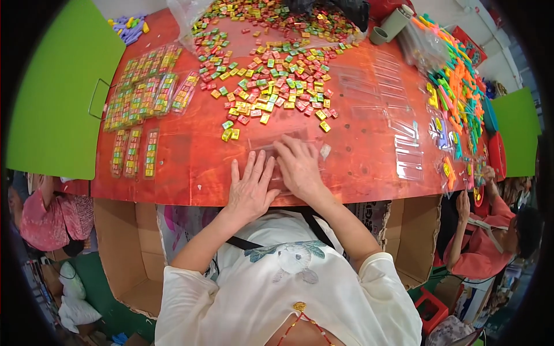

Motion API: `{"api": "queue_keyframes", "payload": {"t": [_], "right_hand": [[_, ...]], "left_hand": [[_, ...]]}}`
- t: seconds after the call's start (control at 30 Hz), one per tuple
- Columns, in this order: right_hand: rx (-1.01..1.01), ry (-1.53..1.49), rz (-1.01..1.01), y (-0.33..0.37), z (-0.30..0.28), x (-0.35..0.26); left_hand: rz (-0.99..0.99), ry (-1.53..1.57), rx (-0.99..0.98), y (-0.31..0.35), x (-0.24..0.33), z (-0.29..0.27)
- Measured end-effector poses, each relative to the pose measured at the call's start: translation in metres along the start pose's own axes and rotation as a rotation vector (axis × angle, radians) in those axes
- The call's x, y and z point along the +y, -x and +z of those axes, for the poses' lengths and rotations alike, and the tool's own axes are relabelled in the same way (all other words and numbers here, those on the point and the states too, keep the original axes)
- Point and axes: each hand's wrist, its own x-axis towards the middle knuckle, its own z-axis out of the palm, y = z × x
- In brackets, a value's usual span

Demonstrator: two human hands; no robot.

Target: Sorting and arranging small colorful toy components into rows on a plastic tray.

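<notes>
Flat on the red table [358, 167], near its front edge, my left hand [251, 187] lies with its fingers spread. Just right of it, my right hand [299, 170] is stretched out over a clear plastic tray [262, 141]. The fingers of my right hand touch the tray and cover part of it; whether anything lies beneath them is hidden. A small crumpled translucent scrap [325, 151] sits beside my right hand. Beyond both hands spreads a loose pile of small red, yellow and green blocks [277, 92] that look like wrapped candies.
Clear trays filled with blocks [138, 101] are stacked at the left; several filled strips [151, 153] lie nearer. Empty clear trays [408, 151] line the right. Farther right are colourful plastic pieces [459, 86] and a co-worker [485, 242]. Cardboard boxes [130, 248] stand below the table edge.
</notes>
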Motion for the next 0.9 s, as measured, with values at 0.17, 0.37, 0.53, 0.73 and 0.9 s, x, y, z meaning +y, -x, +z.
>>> {"api": "queue_keyframes", "payload": {"t": [0.17,0.37,0.53,0.73,0.9], "right_hand": [[0.005,0.177,-0.006,-0.005,-0.012,0.018],[-0.1,0.119,-0.042,0.006,-0.021,0.007],[-0.067,0.092,-0.047,-0.032,-0.016,0.012],[-0.204,0.035,-0.232,-0.106,0.031,0.025],[-0.112,0.072,-0.323,-0.138,0.048,0.063]], "left_hand": [[-0.006,-0.007,0.056,0.0,-0.007,0.001],[-0.005,0.106,0.081,0.003,-0.011,-0.007],[-0.141,0.086,0.38,-0.014,-0.058,-0.026],[-0.091,-0.162,0.38,-0.044,-0.105,-0.023],[-0.044,-0.23,0.304,-0.087,-0.119,-0.022]]}}
